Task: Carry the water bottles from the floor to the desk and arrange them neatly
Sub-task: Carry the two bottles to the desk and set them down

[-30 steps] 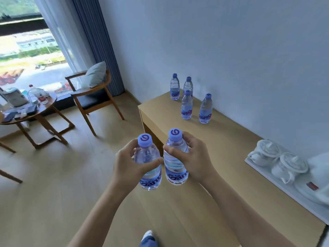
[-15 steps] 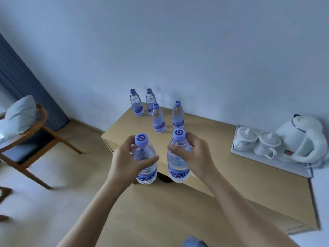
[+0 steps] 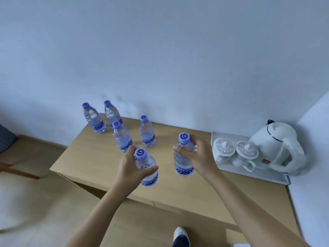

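Nearest, over the bench's [image 3: 92,157] front edge, the left hand [image 3: 131,168] has its grip clamped round one water bottle [image 3: 148,172], the right hand [image 3: 201,157] round another [image 3: 182,158]; neither looks set down yet. Farther back, four bottles [image 3: 146,133] already stand near the far left corner, loosely spaced, so tidying remains.

Bare arms, one shoe, that's about it.
Both forearms uncovered right up to the frame edge, no sleeves, left hand [image 3: 132,168] and right hand [image 3: 199,157] ungloved. Down at the bottom: white-toed shoe [image 3: 180,235] poking out under a dark blue trouser cuff [image 3: 180,243].
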Available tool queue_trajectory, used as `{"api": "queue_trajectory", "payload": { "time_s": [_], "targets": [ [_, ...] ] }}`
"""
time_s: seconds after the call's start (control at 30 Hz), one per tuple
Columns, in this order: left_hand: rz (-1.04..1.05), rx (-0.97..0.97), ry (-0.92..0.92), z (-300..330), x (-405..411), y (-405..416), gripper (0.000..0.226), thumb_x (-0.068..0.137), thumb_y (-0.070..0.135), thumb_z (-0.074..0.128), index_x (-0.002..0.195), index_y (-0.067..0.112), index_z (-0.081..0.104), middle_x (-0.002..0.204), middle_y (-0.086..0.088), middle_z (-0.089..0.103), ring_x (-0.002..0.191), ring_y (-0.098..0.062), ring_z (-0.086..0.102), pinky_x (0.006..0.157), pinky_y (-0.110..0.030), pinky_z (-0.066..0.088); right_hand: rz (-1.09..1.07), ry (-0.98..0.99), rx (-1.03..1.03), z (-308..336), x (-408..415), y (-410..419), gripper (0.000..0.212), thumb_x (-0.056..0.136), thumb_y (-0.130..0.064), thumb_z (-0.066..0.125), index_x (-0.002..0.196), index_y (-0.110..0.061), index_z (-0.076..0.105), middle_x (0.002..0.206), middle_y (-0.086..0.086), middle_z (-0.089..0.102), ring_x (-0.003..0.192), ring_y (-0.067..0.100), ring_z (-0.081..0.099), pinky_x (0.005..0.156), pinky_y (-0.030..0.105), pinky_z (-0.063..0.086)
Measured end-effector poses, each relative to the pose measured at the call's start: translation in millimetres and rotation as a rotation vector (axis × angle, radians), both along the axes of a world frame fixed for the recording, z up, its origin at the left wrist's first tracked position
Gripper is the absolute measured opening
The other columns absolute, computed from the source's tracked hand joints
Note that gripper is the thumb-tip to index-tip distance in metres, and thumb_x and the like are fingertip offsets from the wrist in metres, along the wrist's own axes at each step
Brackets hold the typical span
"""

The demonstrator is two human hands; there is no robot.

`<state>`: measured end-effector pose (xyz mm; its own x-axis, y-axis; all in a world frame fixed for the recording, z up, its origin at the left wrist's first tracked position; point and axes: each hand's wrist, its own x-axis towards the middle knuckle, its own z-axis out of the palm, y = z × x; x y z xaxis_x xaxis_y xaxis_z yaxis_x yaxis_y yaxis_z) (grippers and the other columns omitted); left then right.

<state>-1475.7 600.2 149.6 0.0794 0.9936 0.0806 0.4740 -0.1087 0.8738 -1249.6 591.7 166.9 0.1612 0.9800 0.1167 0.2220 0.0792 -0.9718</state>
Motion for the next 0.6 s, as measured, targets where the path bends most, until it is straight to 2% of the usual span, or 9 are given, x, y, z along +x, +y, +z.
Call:
{"api": "queue_trajectory", "payload": {
  "time_s": [0.07, 0.2, 0.3, 0.4, 0.47, 0.6],
  "targets": [
    [-0.001, 0.003, 0.025, -11.2, 13.6, 24.2, 0.053, 0.057, 0.016, 0.092, 0.085, 0.017, 0.048, 0.076, 0.003, 0.054, 0.065, -0.002, 0.049, 0.06, -0.01, 0.04, -0.028, -0.027, -0.016, -7.1, 16.3, 25.7, 0.015, 0.078, -0.021, 0.082, 0.082, -0.017, 0.069, 0.076, -0.005, 0.07, 0.069, 0.002, 0.061, 0.065, 0.009, 0.042],
    [0.005, -0.051, 0.065, -30.0, 36.2, 66.1, 0.054, 0.052, 0.032, 0.088, 0.083, 0.027, 0.044, 0.078, 0.004, 0.057, 0.066, -0.008, 0.051, 0.059, -0.018, 0.042, -0.093, -0.021, -0.048, -25.3, 41.2, 69.3, 0.017, 0.077, -0.02, 0.083, 0.087, -0.017, 0.07, 0.081, -0.003, 0.072, 0.074, 0.0, 0.061, 0.068, 0.008, 0.043],
    [0.024, -0.08, 0.093, -40.4, 52.3, 93.1, 0.053, 0.054, 0.027, 0.089, 0.082, 0.025, 0.044, 0.075, 0.006, 0.057, 0.064, -0.003, 0.05, 0.057, -0.02, 0.041, -0.119, -0.011, -0.079, -38.1, 54.8, 96.9, 0.017, 0.078, -0.018, 0.082, 0.089, -0.013, 0.071, 0.086, 0.002, 0.073, 0.077, 0.0, 0.062, 0.071, 0.008, 0.044],
    [0.025, -0.102, 0.094, -47.6, 68.8, 117.2, 0.053, 0.054, 0.023, 0.09, 0.08, 0.027, 0.044, 0.073, 0.01, 0.056, 0.064, 0.005, 0.051, 0.054, -0.012, 0.041, -0.161, -0.001, -0.102, -50.6, 64.8, 119.2, 0.018, 0.078, -0.016, 0.083, 0.088, -0.011, 0.07, 0.086, 0.004, 0.073, 0.076, -0.001, 0.06, 0.071, 0.007, 0.042],
    [0.012, -0.12, 0.084, -52.4, 78.8, 133.0, 0.053, 0.053, 0.02, 0.09, 0.083, 0.025, 0.045, 0.076, 0.011, 0.057, 0.067, 0.009, 0.053, 0.056, -0.007, 0.042, -0.183, -0.012, -0.123, -59.0, 69.9, 130.7, 0.021, 0.078, -0.016, 0.083, 0.091, -0.011, 0.069, 0.085, 0.0, 0.071, 0.076, -0.002, 0.059, 0.072, 0.009, 0.044],
    [-0.033, -0.165, 0.09, -62.7, 95.6, 158.1, 0.054, 0.054, 0.015, 0.089, 0.085, 0.016, 0.045, 0.075, 0.007, 0.054, 0.062, 0.003, 0.051, 0.055, -0.01, 0.043, -0.221, -0.017, -0.163, -72.7, 77.5, 146.2, 0.02, 0.076, -0.012, 0.083, 0.088, -0.01, 0.067, 0.075, -0.011, 0.066, 0.068, -0.01, 0.057, 0.068, 0.008, 0.044]
  ]
}}
